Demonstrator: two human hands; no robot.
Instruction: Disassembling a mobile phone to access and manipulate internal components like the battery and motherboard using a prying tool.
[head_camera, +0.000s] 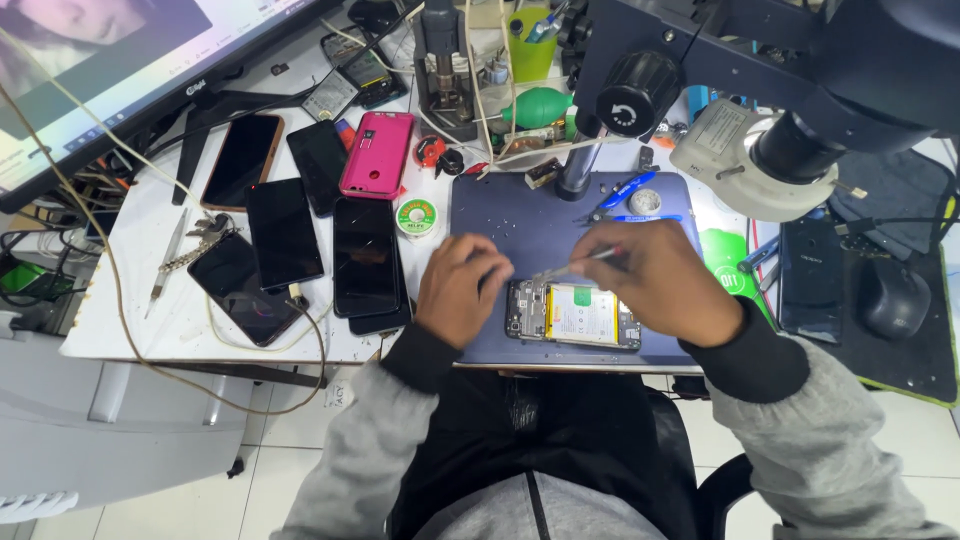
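Note:
An opened phone (580, 316) lies back-up on a blue-grey work mat (520, 225), its yellow-white battery and circuit board exposed. My left hand (460, 290) rests on the phone's left end, fingers curled over the board. My right hand (660, 280) pinches metal tweezers (580, 264) whose tips point left and down toward the top of the board. A microscope head (780, 90) hangs above the mat at the upper right.
Several dark phones (285, 232) and a pink-cased one (377, 153) lie on the white table to the left, beside keys (205, 235) and a solder wick reel (416, 216). A monitor (120, 70) stands at the back left. A mouse (893, 297) sits on a black pad at right.

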